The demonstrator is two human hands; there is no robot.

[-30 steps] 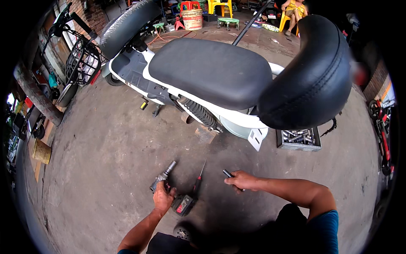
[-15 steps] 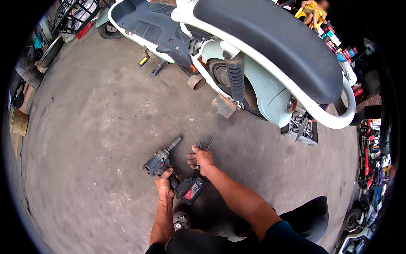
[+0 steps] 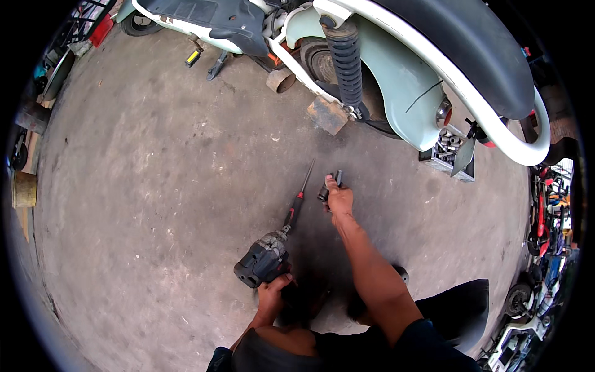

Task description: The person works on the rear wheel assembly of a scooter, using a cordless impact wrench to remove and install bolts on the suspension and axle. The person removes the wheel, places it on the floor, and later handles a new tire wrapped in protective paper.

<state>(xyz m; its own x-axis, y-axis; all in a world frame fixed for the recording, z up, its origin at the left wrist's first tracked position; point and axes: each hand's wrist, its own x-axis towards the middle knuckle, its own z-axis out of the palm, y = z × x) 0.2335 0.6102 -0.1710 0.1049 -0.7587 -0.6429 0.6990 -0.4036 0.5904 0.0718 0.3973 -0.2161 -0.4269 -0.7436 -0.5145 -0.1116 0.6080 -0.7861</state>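
My left hand (image 3: pixel 271 299) grips the handle of a dark cordless impact wrench (image 3: pixel 263 259), low over the floor. Its square drive (image 3: pixel 286 229) is bare and points away from me. On the concrete just beyond that tip lies a screwdriver (image 3: pixel 295 211) with a black and red handle, its blade directed away. To its right, my right hand (image 3: pixel 339 199) is closed around dark metal sockets (image 3: pixel 338 177); their ends stick out past the fingers. The battery end of the wrench is lost in dark shadow by my legs.
A pale green and white scooter (image 3: pixel 400 93) stands across the far side, with a black shock absorber (image 3: pixel 344 62). A worn block (image 3: pixel 327 115) sits beneath its rear. A metal tray of sockets (image 3: pixel 447 162) is at the right. Parked vehicles line the right edge.
The long socket is gone from the wrench's drive. My right hand has moved forward and right with sockets in it, leaving the screwdriver in plain sight. The wrench has shifted nearer to me and right.
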